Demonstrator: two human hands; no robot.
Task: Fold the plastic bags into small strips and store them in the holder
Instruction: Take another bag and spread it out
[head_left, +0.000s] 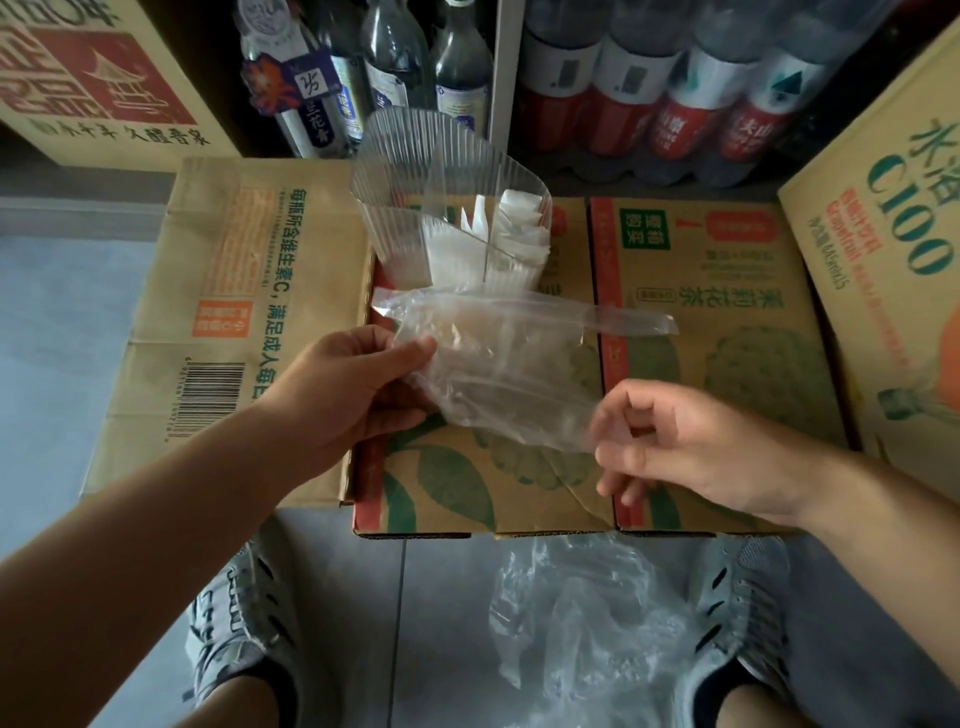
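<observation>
- Lying on the floor (363, 623) between the person's shoes (743, 597), just off the near edge of the box (727, 322), a loose pile of bags (587, 618) waits, probably so the next one can be picked up without stepping away.
- The right hand (675, 441) has its fingers curled. Thumb and forefinger seem to nip the near right corner of the bag (498, 374), though blur makes the contact hard to confirm.
- The left hand (353, 384) pinches the bag's left edge, thumb on top, fingers curled beneath.
- The clear bag hangs in the air over the middle of the box, spread between both hands, with one loose strip trailing right. I judge it is being pulled flat for a first fold.
- The box top likely serves as the work surface.
- At the box's far edge stands the clear ribbed holder (405, 156), with white folded strips (519, 228) upright inside, so several bags look finished.
- Beyond the far edge stand bottles (649, 78).
</observation>
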